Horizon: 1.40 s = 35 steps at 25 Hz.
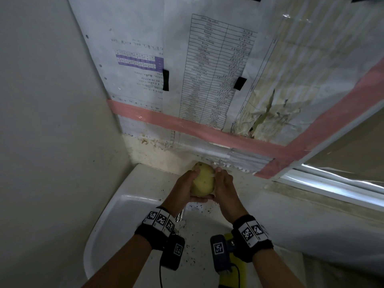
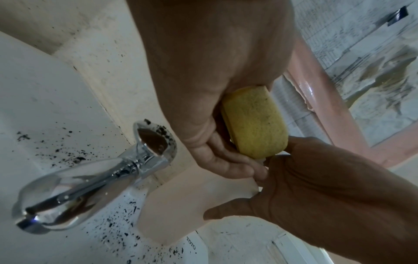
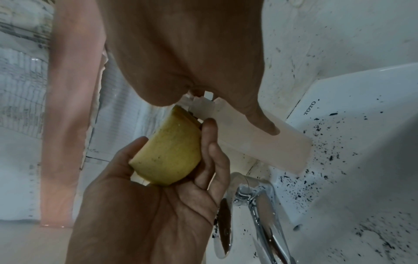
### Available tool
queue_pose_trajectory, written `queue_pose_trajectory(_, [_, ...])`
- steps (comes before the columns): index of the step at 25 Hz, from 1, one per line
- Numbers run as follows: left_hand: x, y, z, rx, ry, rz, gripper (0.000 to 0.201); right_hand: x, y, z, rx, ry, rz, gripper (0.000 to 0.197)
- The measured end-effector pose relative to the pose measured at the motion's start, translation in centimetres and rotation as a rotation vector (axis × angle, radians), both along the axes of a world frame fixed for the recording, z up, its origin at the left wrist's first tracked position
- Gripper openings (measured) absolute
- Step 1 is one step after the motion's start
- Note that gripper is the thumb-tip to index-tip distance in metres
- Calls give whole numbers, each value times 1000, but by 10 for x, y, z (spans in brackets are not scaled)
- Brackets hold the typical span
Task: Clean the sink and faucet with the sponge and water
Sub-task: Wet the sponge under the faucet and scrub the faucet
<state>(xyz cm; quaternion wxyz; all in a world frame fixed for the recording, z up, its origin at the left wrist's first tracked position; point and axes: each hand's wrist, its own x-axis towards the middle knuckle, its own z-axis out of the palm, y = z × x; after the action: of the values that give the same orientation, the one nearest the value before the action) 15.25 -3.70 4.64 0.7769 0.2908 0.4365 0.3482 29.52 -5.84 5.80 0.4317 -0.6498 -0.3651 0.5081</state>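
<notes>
My left hand [image 1: 185, 190] holds a yellow sponge [image 1: 202, 179] upright, fingers and thumb curled round it, above the back of the sink. My right hand [image 1: 224, 183] grips a pale pinkish bottle [image 3: 260, 146], whose white cap end [image 3: 201, 105] sits against the sponge's [image 3: 169, 157] top edge. Below both hands the chrome faucet [image 2: 90, 187] reaches out over the white sink [image 1: 124, 215]. Black specks dot the sink deck [image 3: 339, 142] and the faucet's base [image 2: 162, 135]. I see no water running.
The sink sits in a corner, with a plain wall on the left and taped paper sheets [image 1: 207, 69] with pink tape [image 1: 187, 125] behind it. A window ledge [image 1: 332, 190] runs to the right. A yellow-green object [image 1: 232, 271] lies in the basin under my right wrist.
</notes>
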Motion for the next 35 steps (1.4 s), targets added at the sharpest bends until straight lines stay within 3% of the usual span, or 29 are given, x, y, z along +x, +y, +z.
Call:
queue_pose_trajectory(8, [-3, -5, 0, -18, -3, 6, 51, 2, -4, 13, -161, 122, -11, 76])
queue_pose_trajectory(12, [-3, -5, -2, -20, -3, 18, 49, -4, -8, 12, -81, 108, -19, 52])
queue_pose_trajectory(15, [0, -3, -4, -35, -17, 43, 50, -5, -9, 11, -26, 107, -22, 53])
queue_pose_trajectory(22, [-1, -4, -7, -30, -50, 37, 58, 1, -4, 10, -117, 139, 19, 66])
queue_pose_trajectory(26, [0, -2, -9, -39, -25, 50, 65, -5, -6, 2, -18, 109, -20, 56])
queue_pose_trajectory(35, [0, 0, -16, -42, -43, 52, 54, 0, -3, 8, -48, 160, 29, 57])
